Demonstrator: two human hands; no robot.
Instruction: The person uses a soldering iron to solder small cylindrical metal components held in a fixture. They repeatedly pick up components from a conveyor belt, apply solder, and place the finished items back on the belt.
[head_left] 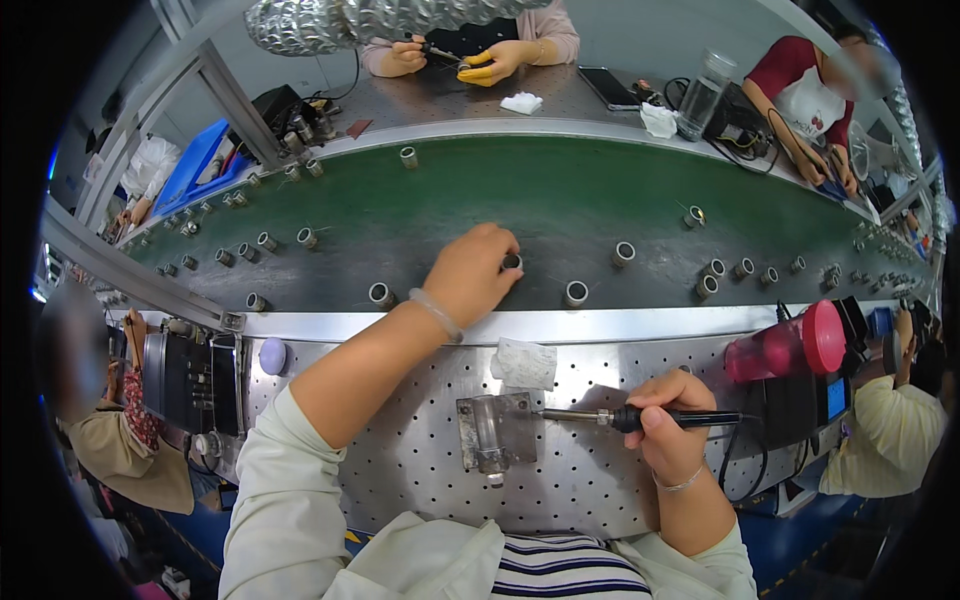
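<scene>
Reaching over the green conveyor belt (500,180), my left hand (468,268) has its fingers closed round a small metal cylinder with a dark end (511,262). My right hand (665,420) grips a soldering iron (705,418) by its black handle, above the perforated metal bench. The iron's metal shaft points left, and its tip is beside a metal fixture plate (523,440). A clear, tube-like piece (487,425) lies on that plate. Just beyond the plate sits a folded white cloth or tissue (525,363).
Several similar cylinders, one of them (576,293) near my left hand, stand on the belt. A pink container (790,345) and a black soldering station (805,405) are at right; a lilac round object (272,355) is at left. Across the belt, a person's gloved fingers (485,68) hold a small part.
</scene>
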